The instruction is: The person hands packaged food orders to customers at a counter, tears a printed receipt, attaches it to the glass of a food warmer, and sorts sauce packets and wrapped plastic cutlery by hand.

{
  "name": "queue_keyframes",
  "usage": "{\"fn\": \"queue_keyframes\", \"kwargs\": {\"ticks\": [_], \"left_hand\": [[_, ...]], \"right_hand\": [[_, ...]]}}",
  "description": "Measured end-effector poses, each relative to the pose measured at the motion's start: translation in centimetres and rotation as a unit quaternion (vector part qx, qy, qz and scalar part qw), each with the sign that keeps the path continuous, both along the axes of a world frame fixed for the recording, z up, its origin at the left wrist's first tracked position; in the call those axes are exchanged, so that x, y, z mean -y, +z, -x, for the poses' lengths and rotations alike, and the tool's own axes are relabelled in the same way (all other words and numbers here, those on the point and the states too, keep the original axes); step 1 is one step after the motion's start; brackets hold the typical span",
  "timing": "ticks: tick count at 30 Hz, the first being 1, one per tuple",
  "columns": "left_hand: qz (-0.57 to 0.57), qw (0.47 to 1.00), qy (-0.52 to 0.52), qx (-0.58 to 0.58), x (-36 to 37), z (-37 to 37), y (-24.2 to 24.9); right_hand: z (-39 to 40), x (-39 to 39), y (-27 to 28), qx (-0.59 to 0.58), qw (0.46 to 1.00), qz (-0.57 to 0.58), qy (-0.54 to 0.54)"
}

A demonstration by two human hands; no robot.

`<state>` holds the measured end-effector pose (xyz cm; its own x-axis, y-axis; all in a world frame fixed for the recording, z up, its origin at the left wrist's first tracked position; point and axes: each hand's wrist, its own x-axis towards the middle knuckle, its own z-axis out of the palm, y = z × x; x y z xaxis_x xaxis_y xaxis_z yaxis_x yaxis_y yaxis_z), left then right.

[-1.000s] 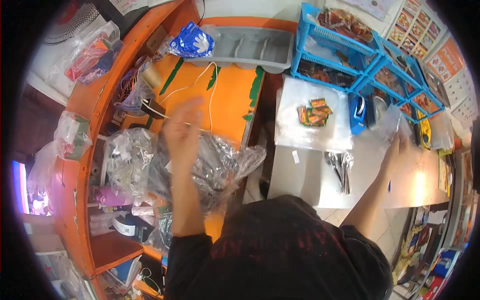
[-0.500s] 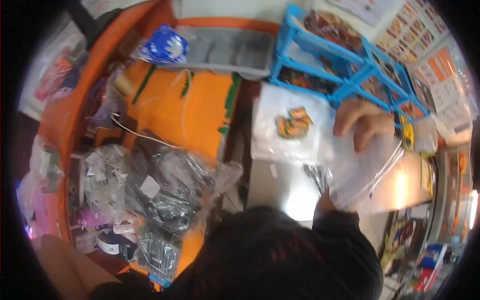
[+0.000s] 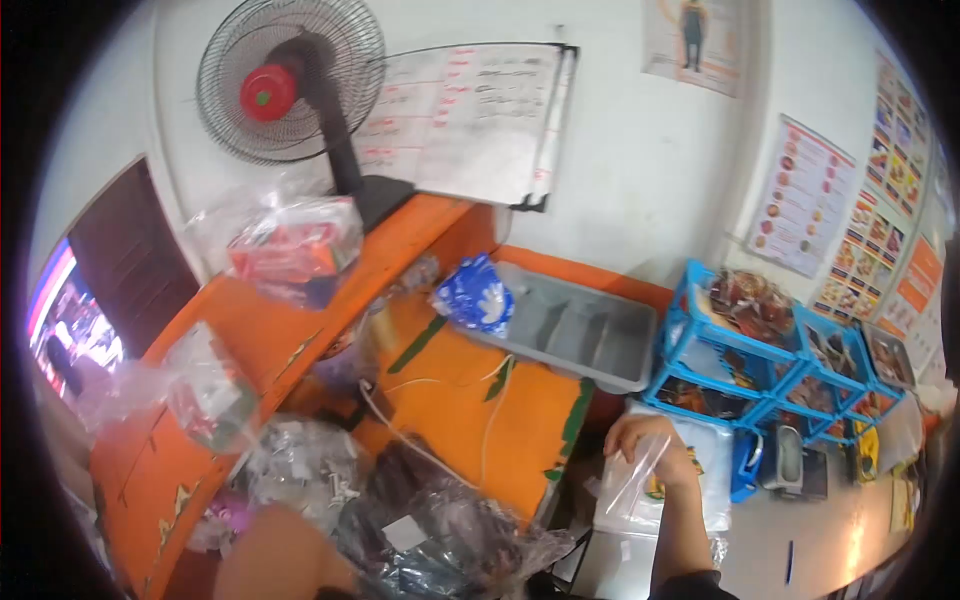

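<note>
My right hand [image 3: 645,446] reaches up from a dark sleeve at the lower right, its fingers bent over a clear plastic bag [image 3: 637,482] that hangs from them. Behind it, a stack of white plastic sheets or bags [image 3: 712,520] lies on the metal counter [image 3: 760,560]. Small orange and yellow packets [image 3: 655,488] rest on the stack, partly hidden by the bag and my wrist. Blurred bare skin of an arm [image 3: 280,560] shows at the bottom left, but my left hand is out of the picture.
Blue baskets [image 3: 725,365] of packets stand at the back right. A grey divided tray [image 3: 570,325] and a blue packet [image 3: 475,295] sit on the orange table [image 3: 450,400]. Crumpled plastic [image 3: 430,530] fills the near left. A fan [image 3: 290,85] stands higher up.
The view has tilted upward, bringing in the fan, whiteboard and wall. My right hand has moved to the left, from beside the packets to over them, with the clear bag still in it.
</note>
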<state>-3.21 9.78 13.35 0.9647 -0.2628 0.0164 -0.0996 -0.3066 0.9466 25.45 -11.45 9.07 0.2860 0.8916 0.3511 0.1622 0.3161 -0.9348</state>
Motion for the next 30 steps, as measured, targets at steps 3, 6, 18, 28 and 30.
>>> {"fn": "queue_keyframes", "kwargs": {"ticks": [3,6,18,28,30], "left_hand": [[0.021,0.99,-0.13,0.05,-4.4,-2.5,2.8],[0.047,0.994,0.022,0.099,-10.4,-8.6,0.9],[0.265,0.86,0.435,0.041,-23.9,-27.6,-15.6],[-0.398,0.433,0.782,0.207,-28.6,-31.1,-21.4],[-0.147,0.69,0.696,0.137,-29.4,-30.3,-21.6]], "right_hand": [[-3.1,-6.1,-3.3,0.009,0.997,-0.045,0.059],[-6.2,-13.5,-6.0,-0.06,0.997,0.0,0.037],[-7.9,-34.9,-15.1,0.413,0.883,0.118,-0.189],[-7.3,-35.9,-16.5,0.316,0.864,-0.041,-0.39],[-7.4,-35.4,-16.5,0.279,0.887,-0.034,-0.367]]}}
